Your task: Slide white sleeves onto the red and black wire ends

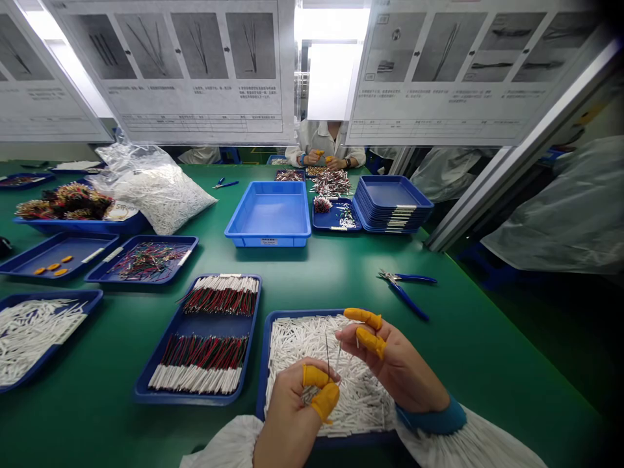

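Observation:
My left hand [307, 403], with yellow finger cots on thumb and forefinger, pinches thin wires. A dark wire [327, 351] stands up from the pinch, and a paler strand rises beside it. To the right and slightly higher is my right hand [390, 357], also wearing two yellow cots. Its fingers are bent towards the thumb, and a small white tube [357, 342] shows at their tips, partly hidden. Both hands are above a blue tray [266, 351] heaped with short white tubes [297, 331].
Left of it, a tray [195, 325] holds two rows of red, green and black wires with white ends. Blue-handled cutters [404, 289] lie at right. Beyond are a blue bin [268, 211], stacked trays [392, 201] and a bag of white tubes [156, 192]. A person [324, 146] works opposite.

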A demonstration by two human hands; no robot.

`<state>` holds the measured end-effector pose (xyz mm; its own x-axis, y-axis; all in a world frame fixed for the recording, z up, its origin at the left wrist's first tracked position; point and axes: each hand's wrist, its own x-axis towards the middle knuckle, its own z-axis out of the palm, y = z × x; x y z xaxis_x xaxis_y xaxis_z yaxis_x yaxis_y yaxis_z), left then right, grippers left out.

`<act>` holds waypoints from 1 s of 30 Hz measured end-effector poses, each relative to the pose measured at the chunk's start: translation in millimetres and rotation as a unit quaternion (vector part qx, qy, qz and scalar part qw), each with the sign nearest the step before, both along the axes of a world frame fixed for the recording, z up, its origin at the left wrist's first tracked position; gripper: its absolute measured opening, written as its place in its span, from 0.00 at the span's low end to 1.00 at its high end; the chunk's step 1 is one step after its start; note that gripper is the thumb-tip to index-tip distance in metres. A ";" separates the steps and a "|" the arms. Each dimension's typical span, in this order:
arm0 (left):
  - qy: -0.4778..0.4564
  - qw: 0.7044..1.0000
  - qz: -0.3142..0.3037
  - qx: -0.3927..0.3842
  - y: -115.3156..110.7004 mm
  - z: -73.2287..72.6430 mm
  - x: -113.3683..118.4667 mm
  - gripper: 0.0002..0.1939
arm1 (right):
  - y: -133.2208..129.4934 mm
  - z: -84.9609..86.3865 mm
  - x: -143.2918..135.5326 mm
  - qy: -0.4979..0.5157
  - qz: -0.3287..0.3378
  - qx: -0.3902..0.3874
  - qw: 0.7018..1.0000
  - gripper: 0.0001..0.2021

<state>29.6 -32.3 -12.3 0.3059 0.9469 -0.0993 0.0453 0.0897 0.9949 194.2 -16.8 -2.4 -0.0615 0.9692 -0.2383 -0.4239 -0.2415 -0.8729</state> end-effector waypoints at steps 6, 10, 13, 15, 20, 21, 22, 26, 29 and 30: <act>-0.090 0.993 -0.022 -0.074 0.8 -1.9 1.1 0.05 | -4.7 -2.1 -18.1 0.067 0.027 -0.003 0.997 0.09; -0.092 0.990 -0.009 -0.106 1.3 -0.1 2.0 0.08 | -8.2 -0.6 -26.8 0.063 0.043 -0.014 0.997 0.12; -0.097 0.987 0.027 -0.126 1.5 -2.7 2.3 0.10 | -8.4 -2.0 -27.5 0.020 0.056 -0.014 0.998 0.12; -0.109 0.984 0.038 -0.139 1.4 -4.5 2.5 0.11 | -7.8 -4.2 -26.1 0.001 0.063 0.005 0.998 0.12; -0.120 0.984 0.016 -0.132 0.8 -2.2 1.2 0.11 | -4.5 -6.4 -15.0 -0.039 0.065 0.054 0.996 0.09; -0.110 0.986 0.009 -0.122 0.3 -1.3 0.6 0.11 | -3.6 -5.7 -11.6 -0.046 0.045 0.061 0.996 0.09; -0.096 0.989 0.000 -0.111 -0.4 -0.5 0.1 0.10 | -2.7 -4.6 -8.2 -0.051 0.018 0.064 0.996 0.09; -0.032 0.995 -0.057 -0.074 -4.3 -0.4 0.1 0.08 | -0.9 0.1 0.3 -0.048 -0.060 0.048 0.996 0.11; 0.003 0.996 -0.084 -0.039 -6.4 -3.6 1.0 0.10 | -1.7 1.6 -0.3 -0.049 -0.057 0.050 0.996 0.12; 0.013 0.996 -0.085 -0.028 -6.7 -4.8 1.1 0.11 | -2.1 1.5 -1.1 -0.051 -0.054 0.052 0.996 0.11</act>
<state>30.8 -39.0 -17.1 0.4584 0.8742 -0.1599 0.0899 0.1333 0.9870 193.1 -18.9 -0.8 0.0632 0.9887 -0.1360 -0.3501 -0.1056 -0.9307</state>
